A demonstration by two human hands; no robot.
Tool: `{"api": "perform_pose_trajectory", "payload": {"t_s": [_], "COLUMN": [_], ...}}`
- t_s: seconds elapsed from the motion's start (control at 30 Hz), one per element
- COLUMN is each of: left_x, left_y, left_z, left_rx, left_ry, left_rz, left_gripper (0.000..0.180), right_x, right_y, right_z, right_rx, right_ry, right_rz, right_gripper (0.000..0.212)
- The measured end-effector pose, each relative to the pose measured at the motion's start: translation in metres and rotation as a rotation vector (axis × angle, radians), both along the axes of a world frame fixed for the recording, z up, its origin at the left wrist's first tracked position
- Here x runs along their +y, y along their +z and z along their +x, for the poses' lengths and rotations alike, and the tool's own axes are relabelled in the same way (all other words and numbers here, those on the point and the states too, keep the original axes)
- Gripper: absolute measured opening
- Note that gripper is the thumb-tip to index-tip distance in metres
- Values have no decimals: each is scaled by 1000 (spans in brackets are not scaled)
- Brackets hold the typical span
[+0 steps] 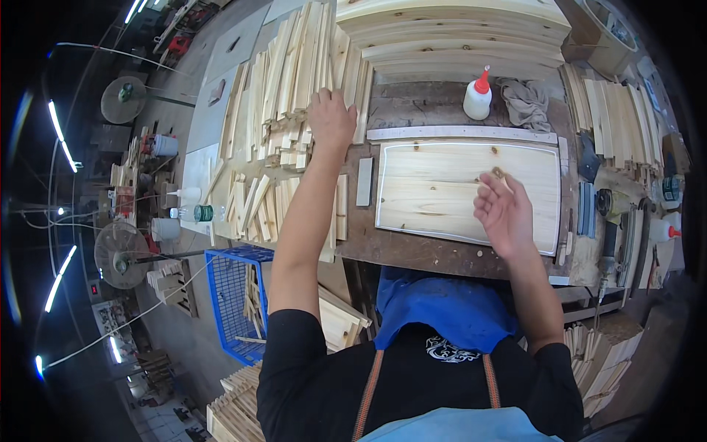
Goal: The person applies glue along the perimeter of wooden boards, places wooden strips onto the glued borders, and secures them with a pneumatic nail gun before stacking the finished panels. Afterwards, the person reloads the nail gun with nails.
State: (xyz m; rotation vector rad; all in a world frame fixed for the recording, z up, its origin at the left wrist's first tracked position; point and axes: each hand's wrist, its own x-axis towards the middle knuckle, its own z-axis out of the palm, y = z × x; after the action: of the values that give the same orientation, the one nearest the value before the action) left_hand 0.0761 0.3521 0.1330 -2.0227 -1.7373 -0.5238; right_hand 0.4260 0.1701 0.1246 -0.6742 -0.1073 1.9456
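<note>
My left hand (333,119) reaches onto a tall stack of narrow pale wooden strips (294,62). Its fingers are slightly apart and bent over the strips; no strip is lifted clear. Over the wooden panel (434,191), my right hand (505,212) hovers palm up, fingers loosely curled and thumb apart, with nothing visible in it. A thin white line of what looks like glue runs along the panel's edges. Behind the panel lies a long pale straight bar (464,135). A short flat strip (364,182) lies left of the panel.
A white squeeze bottle with a red tip (478,96) and a grey rag (525,102) stand beyond the panel. Stacked boards (456,37) fill the far side. Loose strips (254,202) lie left, above a blue plastic crate (232,302). More strips (622,121) are at right.
</note>
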Motion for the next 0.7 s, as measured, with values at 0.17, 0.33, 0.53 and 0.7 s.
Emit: {"api": "perform_pose_trajectory", "payload": {"t_s": [0.17,0.33,0.53,0.7], "left_x": [24,32,46,56], "left_y": [-11,2,29,43], "left_z": [14,5,-40,-58], "left_rx": [105,153,5,-109], "left_ry": [2,128,298,392], "left_rz": [-229,-113,27,-306], "left_gripper": [32,37,44,44], "right_x": [-53,-80,-94,-99], "right_y": [3,4,7,7], "right_z": [4,9,17,15], "right_rx": [-153,-197,-244,-229], "right_ry": [8,16,0,9], "right_rz": [-36,-68,-53,-33], "right_gripper": [44,42,41,38]}}
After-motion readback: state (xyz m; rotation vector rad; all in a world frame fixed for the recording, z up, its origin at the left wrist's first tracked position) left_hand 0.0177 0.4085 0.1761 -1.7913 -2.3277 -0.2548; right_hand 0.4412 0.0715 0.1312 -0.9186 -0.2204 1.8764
